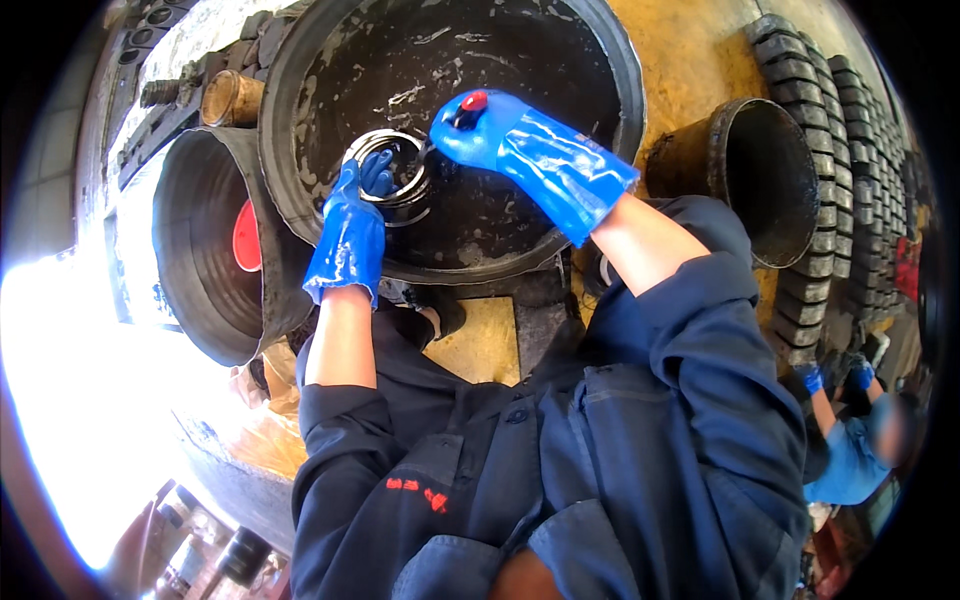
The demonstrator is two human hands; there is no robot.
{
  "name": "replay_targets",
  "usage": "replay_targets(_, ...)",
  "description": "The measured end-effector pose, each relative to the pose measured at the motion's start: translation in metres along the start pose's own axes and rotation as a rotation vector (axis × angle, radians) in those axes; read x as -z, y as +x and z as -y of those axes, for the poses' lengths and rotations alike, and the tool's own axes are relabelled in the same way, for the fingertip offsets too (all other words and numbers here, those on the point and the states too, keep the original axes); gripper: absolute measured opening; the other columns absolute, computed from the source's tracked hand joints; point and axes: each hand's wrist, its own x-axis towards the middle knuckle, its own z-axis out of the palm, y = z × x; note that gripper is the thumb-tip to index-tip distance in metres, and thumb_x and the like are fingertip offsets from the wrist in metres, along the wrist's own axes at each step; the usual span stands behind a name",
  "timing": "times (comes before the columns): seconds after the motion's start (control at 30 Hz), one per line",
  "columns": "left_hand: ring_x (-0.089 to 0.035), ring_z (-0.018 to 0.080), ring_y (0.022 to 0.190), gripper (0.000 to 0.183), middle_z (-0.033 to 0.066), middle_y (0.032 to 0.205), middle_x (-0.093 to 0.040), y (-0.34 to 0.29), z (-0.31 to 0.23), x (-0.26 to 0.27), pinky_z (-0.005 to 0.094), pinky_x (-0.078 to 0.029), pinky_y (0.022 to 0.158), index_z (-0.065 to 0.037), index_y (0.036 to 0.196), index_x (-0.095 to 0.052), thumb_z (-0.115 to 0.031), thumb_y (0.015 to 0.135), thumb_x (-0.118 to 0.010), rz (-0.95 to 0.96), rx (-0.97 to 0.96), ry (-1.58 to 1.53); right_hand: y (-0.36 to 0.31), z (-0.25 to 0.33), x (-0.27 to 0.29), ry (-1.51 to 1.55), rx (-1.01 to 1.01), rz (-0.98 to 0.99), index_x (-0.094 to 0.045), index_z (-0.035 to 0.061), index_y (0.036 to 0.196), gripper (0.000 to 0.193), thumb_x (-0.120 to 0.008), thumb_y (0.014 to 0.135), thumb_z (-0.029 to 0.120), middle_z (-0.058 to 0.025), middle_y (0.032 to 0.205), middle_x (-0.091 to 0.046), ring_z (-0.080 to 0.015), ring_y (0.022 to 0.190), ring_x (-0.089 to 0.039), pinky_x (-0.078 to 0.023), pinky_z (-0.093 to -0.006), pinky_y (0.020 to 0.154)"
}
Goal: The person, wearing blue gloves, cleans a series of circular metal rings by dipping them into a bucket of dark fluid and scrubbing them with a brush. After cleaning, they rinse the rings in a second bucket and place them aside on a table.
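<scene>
My left hand (348, 228), in a wet blue rubber glove, grips a shiny metal ring (404, 198) at its left side, with fingers reaching inside the opening. The ring is held over a wide black basin (628, 75) of dark liquid with pale patches; whether it touches the liquid I cannot tell. Just right of the ring, my right hand (490, 132), gloved alike, is closed around a tool with a red handle (474, 101). The tool's dark working end points toward the ring's right edge. Most of it is hidden by the glove, so its kind is unclear.
Left of the basin lies a large black tub (205, 250) with a red disc (247, 237) inside. A brown can (232, 98) is behind it. On the right stand a grimy bucket (770, 180) and rows of ribbed black tracks (800, 120). A co-worker (850, 455) is far right.
</scene>
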Motion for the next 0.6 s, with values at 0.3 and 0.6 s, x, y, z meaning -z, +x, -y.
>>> replay_targets(0.3,-0.071,0.0168,0.095,0.045,0.0082,0.129,-0.076,-0.010,-0.008,0.000,0.0307,-0.058,0.085,-0.001,0.142,-0.064,-0.033,0.117,-0.044,0.021,-0.152,0.434,0.005,-0.014,-0.013,0.148,0.081,0.225,-0.068,0.0082,0.084,0.029,-0.066,0.091,0.036,-0.0047,0.069,-0.060,-0.0162,0.067,-0.053,-0.047,-0.0387,0.068)
replay_targets(0.6,-0.071,0.0152,0.098,0.051,0.0093,0.130,-0.076,0.020,0.017,0.012,0.0318,-0.056,0.090,-0.002,0.147,-0.058,-0.040,0.116,-0.046,-0.077,0.139,-0.239,0.010,-0.027,0.006,0.117,-0.187,-0.177,-0.073,0.0095,0.083,0.029,-0.068,0.089,0.037,-0.0084,0.078,-0.073,-0.0245,0.072,-0.069,-0.056,-0.0379,0.072)
